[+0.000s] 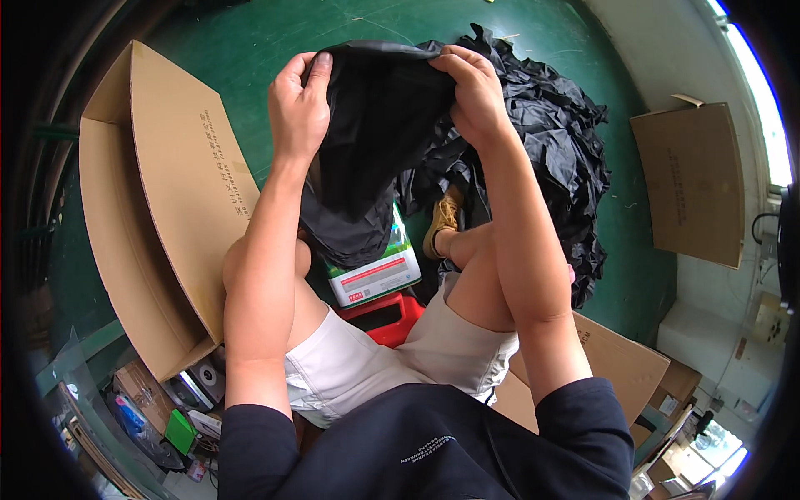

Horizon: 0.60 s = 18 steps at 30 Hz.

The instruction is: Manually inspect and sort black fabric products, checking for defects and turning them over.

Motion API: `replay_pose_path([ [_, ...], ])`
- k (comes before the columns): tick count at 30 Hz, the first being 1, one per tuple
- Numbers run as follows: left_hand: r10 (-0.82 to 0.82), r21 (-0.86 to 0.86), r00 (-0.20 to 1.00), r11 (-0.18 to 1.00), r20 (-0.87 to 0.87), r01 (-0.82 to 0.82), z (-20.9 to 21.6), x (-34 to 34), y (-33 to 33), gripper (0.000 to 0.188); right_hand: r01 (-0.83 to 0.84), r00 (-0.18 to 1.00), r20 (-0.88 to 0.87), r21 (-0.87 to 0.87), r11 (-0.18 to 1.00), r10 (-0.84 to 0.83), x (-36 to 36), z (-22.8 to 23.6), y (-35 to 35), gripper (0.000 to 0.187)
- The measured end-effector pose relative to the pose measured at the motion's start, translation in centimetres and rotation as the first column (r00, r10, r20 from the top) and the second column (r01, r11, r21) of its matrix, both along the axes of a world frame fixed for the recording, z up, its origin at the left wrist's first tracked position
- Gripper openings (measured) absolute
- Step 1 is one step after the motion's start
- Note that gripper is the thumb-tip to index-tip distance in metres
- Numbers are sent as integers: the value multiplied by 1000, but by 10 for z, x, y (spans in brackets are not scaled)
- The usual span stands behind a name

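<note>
Both of my hands hold up a piece of thin black fabric by its upper edge, which stretches between them. My left hand pinches the left corner with the thumb on top. The right corner sits between the thumb and fingers of my right hand. Below, the cloth hangs in loose folds over a white and green rectangular tin between my knees. To the right, a large heap of crumpled black fabric lies on the floor, close behind my right hand and forearm.
An open, deep cardboard box stands at my left. Another carton leans on the right wall, and cardboard lies by my right hip. A red plastic object is under the tin. Mixed items crowd the lower left.
</note>
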<state>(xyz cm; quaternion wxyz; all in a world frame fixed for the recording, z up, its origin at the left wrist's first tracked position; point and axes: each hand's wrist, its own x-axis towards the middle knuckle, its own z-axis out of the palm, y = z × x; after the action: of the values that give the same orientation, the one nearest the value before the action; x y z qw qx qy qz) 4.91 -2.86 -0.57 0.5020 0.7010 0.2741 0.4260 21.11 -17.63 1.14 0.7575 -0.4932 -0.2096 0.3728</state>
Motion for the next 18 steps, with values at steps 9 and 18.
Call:
replay_pose_path([
  [9,-369,-734,811,362,453,575,29,-24,-3,33,-225,922,-279,183,957,270,16,6,-16,13],
  [18,-615,-502,735,557,286,661,22,-19,-1,30,-329,712,-362,585,742,601,19,4,-27,37],
])
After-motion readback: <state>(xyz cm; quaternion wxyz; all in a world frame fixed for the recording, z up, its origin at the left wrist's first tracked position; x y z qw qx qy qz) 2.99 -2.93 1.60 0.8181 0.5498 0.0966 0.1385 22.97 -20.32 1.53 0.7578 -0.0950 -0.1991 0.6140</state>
